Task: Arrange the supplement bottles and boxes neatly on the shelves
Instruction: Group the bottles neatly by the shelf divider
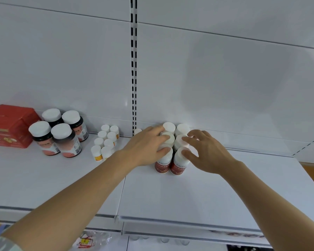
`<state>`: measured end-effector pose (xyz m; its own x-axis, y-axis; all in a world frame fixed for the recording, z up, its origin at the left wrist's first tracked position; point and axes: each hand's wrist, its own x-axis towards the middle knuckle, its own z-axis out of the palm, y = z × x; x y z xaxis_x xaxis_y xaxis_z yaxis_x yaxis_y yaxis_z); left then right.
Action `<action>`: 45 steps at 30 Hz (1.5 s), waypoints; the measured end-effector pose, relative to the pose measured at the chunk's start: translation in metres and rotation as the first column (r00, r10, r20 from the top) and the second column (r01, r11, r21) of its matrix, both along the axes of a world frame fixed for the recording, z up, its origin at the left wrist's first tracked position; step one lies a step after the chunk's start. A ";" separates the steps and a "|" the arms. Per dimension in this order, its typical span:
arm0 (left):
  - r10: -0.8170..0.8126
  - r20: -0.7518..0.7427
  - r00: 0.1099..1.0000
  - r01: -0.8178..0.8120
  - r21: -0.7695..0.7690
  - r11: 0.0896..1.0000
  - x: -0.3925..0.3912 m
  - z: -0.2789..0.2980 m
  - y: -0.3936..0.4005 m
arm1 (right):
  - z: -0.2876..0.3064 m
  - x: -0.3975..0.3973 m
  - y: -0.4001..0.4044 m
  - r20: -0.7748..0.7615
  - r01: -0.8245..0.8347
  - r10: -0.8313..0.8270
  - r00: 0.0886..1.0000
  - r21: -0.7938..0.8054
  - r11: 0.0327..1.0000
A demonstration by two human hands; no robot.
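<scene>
Several red-labelled bottles with white caps point(178, 167) stand in two rows on the white shelf point(188, 194), reaching back to the rear panel. My left hand point(145, 147) lies against the left row, its fingertips touching the caps. My right hand point(205, 151) rests on the right row, fingers spread and lightly bent over the caps. Neither hand grips a single bottle. Some bottles in the group are hidden behind my hands.
Left of my hands stand several small white bottles with yellow labels point(105, 142), then dark bottles with white caps point(62, 134) and a red box point(9, 125) at the far left. A slotted upright point(134, 69) divides the back panel. Packets lie on a lower shelf point(87, 241).
</scene>
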<state>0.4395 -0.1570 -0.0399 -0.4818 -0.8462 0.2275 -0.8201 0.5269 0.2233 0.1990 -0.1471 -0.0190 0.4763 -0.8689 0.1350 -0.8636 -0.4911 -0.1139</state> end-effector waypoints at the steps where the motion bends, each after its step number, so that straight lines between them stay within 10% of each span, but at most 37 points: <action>1: 0.000 0.010 1.000 0.000 0.006 1.000 0.000 -0.001 0.001 | -0.001 0.001 0.002 0.009 0.005 -0.005 1.000 0.000 1.000; 45: -0.065 -0.029 0.997 0.064 -0.036 0.997 -0.007 -0.006 0.026 | -0.002 0.007 0.024 -0.004 0.014 -0.014 1.000 -0.048 0.999</action>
